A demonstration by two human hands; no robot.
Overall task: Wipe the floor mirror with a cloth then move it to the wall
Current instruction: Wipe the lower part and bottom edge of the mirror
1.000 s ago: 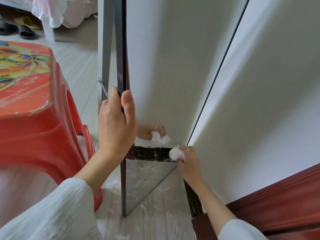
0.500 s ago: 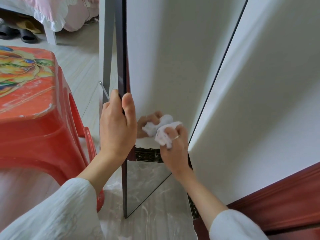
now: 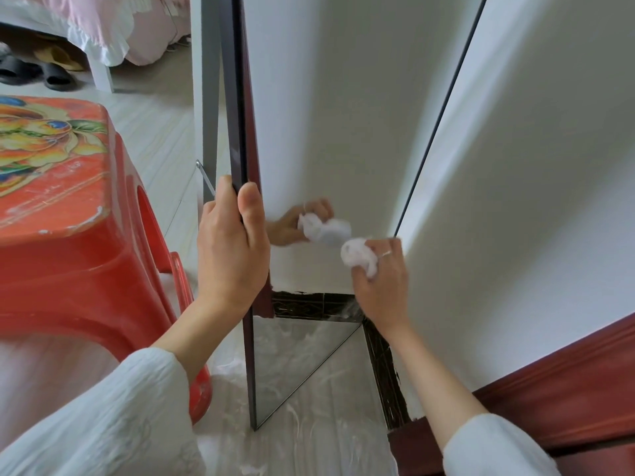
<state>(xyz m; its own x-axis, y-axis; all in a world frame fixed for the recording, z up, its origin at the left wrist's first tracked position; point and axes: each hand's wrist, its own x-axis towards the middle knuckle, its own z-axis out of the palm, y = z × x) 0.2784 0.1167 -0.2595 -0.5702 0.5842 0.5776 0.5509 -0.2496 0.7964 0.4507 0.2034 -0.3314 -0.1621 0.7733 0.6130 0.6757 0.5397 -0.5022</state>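
The tall floor mirror (image 3: 330, 115) stands upright on the pale floor, its dark frame edge facing me and its glass reflecting the white wall. My left hand (image 3: 230, 249) grips the mirror's left frame edge at mid height. My right hand (image 3: 381, 280) is closed on a crumpled white cloth (image 3: 359, 255) and presses it against the glass near the mirror's right edge. The hand and cloth are doubled as a reflection in the glass.
A red plastic stool (image 3: 68, 214) with a painted top stands close on the left. The white wall (image 3: 536, 201) with a dark skirting tile and a red wooden door frame (image 3: 563, 389) runs along the right. A bed and slippers (image 3: 37, 73) lie at the far left.
My right hand carried the cloth up from the mirror's lower right edge, then across the glass toward the right edge. My left hand kept its grip on the frame.
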